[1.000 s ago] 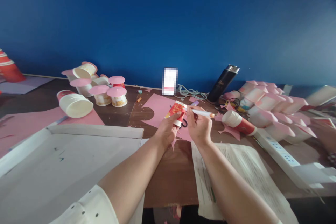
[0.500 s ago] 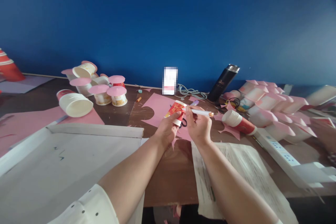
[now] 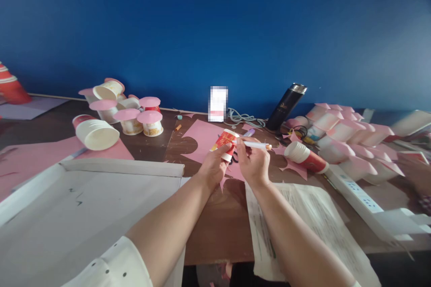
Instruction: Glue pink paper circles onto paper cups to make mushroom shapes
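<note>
My left hand (image 3: 214,166) is closed around a red and white paper cup (image 3: 226,141) that lies tilted on its side. In my right hand (image 3: 254,161) is a white pen (image 3: 253,144) with an orange back end, pinched between thumb and fingers. The pen's front end points at the cup's side; my fingers hide whether it touches. Beneath both hands lies a cut pink sheet (image 3: 202,131) with a curved notch. Part of a black scissors handle (image 3: 233,158) shows just below the cup.
Cups with pink discs (image 3: 150,119) stand at the left. More pink-topped cups (image 3: 350,143) are stacked at the right, near a cup stack (image 3: 308,158), a power strip (image 3: 357,190) and a leaning black bottle (image 3: 284,110). A white box lid (image 3: 121,215) lies front left.
My right hand and the pen have shifted very slightly to the left. My left hand still grips the cup in nearly the same place.
</note>
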A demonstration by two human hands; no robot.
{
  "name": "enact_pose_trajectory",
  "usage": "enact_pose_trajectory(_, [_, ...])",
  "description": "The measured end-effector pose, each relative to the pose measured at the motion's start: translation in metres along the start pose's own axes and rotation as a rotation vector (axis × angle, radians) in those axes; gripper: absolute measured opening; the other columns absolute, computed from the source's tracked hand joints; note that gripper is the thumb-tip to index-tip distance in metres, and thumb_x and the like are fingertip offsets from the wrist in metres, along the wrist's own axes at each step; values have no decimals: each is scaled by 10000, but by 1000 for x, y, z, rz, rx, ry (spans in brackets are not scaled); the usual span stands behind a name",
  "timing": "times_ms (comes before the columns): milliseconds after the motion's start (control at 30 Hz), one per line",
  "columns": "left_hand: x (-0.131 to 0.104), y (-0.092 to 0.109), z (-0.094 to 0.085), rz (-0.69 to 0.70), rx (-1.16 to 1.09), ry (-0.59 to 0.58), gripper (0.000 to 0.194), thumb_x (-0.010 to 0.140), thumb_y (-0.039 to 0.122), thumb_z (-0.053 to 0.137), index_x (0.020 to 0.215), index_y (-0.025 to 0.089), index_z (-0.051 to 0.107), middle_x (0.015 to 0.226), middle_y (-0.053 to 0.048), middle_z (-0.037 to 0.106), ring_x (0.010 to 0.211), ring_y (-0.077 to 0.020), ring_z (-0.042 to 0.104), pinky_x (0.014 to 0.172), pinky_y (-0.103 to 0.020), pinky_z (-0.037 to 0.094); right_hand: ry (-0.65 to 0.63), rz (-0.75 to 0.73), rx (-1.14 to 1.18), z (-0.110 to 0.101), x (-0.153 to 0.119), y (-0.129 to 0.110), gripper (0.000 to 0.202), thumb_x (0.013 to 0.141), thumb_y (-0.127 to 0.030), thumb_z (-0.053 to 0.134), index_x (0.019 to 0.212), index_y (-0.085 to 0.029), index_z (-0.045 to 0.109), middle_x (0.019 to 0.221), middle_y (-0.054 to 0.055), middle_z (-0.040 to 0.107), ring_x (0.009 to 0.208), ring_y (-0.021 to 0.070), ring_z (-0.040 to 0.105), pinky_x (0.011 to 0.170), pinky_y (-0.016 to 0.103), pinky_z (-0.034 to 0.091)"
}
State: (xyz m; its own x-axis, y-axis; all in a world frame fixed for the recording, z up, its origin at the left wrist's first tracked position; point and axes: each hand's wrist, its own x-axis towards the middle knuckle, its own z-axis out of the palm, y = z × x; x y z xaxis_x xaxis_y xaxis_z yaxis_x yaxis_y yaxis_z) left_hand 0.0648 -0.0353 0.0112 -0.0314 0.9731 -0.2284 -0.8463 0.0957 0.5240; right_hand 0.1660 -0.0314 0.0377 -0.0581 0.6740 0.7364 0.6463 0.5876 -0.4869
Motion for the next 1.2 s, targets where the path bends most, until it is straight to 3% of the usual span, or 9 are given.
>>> enact_pose_trajectory(267, [2, -1, 0, 84, 51, 29, 231, 636, 156, 762, 846, 145, 666, 953, -76, 688, 1049, -233, 596, 938, -337, 429, 37, 117, 116, 2, -1, 7, 249, 883, -358, 511, 875, -175, 681, 837, 56, 714, 720, 176, 668, 683, 273, 503])
enact_pose_trajectory(533, [0, -3, 0, 134, 121, 3, 263, 618, 191, 775, 856, 150, 672, 921, -64, 692, 977, -242, 612, 900, -364, 427, 43, 43, 153, 1, -1, 4, 231, 885, -336, 518, 903, -183, 689, 866, 59, 704, 760, 182, 657, 701, 288, 513])
enact_pose_trajectory(1200, [-3, -4, 1, 155, 143, -86, 319, 581, 237, 810, 862, 147, 688, 965, -88, 706, 1051, -287, 598, 971, -415, 380, 9, 13, 115, 1, -2, 3, 234, 891, -337, 510, 898, -192, 693, 869, 52, 701, 765, 176, 648, 714, 287, 507])
